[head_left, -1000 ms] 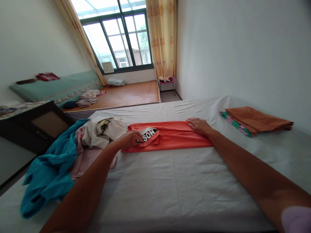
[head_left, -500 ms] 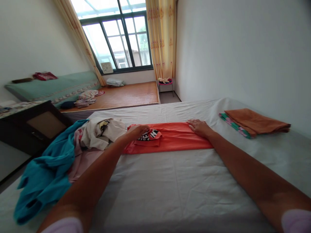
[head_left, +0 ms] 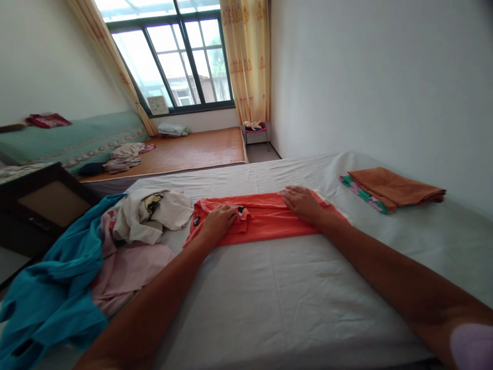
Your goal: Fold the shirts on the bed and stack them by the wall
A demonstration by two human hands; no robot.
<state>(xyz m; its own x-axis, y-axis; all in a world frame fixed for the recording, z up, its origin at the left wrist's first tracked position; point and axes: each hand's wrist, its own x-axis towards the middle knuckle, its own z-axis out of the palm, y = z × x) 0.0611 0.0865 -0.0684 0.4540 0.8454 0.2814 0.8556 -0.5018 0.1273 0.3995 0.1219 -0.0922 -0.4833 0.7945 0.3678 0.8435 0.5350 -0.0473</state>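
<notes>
An orange T-shirt (head_left: 265, 223) lies folded into a long strip across the white bed sheet (head_left: 277, 298). My left hand (head_left: 219, 221) presses down on its left part, over a folded-in sleeve, fingers flat. My right hand (head_left: 302, 203) rests flat on the strip's upper right part, fingers spread. Neither hand grips the cloth.
A heap of clothes sits to the left: a teal garment (head_left: 50, 293), a pink one (head_left: 127, 267) and a cream one (head_left: 150, 216). Folded orange cloth (head_left: 393, 187) on a green-pink piece lies at right by the wall. A dark cabinet (head_left: 42, 200) stands far left.
My left hand folded the printed sleeve flap inward and now presses it flat, hiding the print. My right hand slid slightly left along the shirt.
</notes>
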